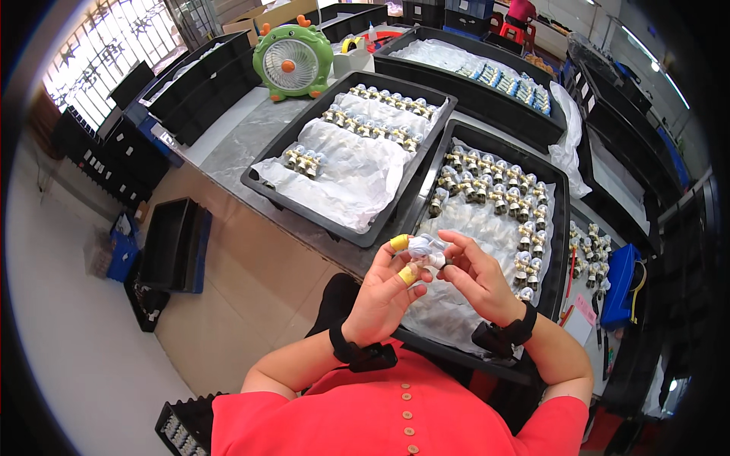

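Both my hands are raised over the near black tray (559, 228), pinching one small figurine (423, 245) between them. It has a pale bluish-white top and a whitish lower part; its finer details are too small to make out. My left hand (376, 298), with yellow covers on two fingertips, grips it from the left. My right hand (483, 285) holds its other side between thumb and fingers. Beneath them, the tray is lined with white plastic sheeting (464, 232). Rows of similar small figurines (498, 199) with pale tops and dark bases stand along its far and right sides.
Another lined black tray (258, 182) with figurine rows sits to the left, near a green cartoon-shaped fan (293, 61). A larger tray (559, 133) holds blue-green pieces at the back. More figurines (589, 254), pens and a blue box (620, 285) lie at right. Empty trays (173, 243) stand on the floor.
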A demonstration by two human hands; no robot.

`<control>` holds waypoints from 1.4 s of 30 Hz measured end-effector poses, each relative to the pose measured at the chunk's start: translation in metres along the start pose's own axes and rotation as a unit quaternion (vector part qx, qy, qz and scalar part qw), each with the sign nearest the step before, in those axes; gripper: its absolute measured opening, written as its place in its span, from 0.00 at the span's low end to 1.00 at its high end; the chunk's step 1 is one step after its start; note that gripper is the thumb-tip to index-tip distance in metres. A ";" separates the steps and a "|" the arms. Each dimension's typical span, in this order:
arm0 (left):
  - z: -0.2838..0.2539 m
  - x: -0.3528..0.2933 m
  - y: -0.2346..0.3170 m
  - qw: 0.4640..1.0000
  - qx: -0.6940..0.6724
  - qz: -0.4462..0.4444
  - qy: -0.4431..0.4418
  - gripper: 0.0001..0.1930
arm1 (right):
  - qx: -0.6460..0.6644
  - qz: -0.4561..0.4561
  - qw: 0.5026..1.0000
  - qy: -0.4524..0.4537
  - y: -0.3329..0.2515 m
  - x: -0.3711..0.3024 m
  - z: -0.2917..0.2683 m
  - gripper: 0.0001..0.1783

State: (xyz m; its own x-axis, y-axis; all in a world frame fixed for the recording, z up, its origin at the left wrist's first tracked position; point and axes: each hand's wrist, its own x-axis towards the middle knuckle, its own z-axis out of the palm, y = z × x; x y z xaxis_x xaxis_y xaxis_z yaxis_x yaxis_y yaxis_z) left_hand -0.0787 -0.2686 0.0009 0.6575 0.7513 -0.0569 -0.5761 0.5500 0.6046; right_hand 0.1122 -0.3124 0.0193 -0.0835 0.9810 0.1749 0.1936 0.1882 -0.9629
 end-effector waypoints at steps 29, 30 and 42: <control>0.023 0.054 0.102 0.831 0.553 0.049 -0.028 0.25 | -0.155 -0.158 0.975 0.025 -0.011 -0.006 0.002 0.34; 0.014 0.074 0.123 0.791 0.605 0.089 -0.027 0.24 | -0.157 -0.151 0.975 0.033 -0.011 -0.007 0.000 0.34; -0.087 0.177 0.194 0.420 0.903 -0.028 -0.085 0.23 | -0.198 -0.133 0.968 0.081 -0.009 0.004 -0.013 0.30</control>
State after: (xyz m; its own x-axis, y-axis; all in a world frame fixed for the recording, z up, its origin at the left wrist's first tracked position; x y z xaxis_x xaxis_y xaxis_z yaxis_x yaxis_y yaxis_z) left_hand -0.1165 0.0028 0.0390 0.7597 0.6336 -0.1462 0.6490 -0.7249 0.2309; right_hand 0.1230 -0.3096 0.0317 -0.0338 0.8841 0.4661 0.5490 0.4062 -0.7305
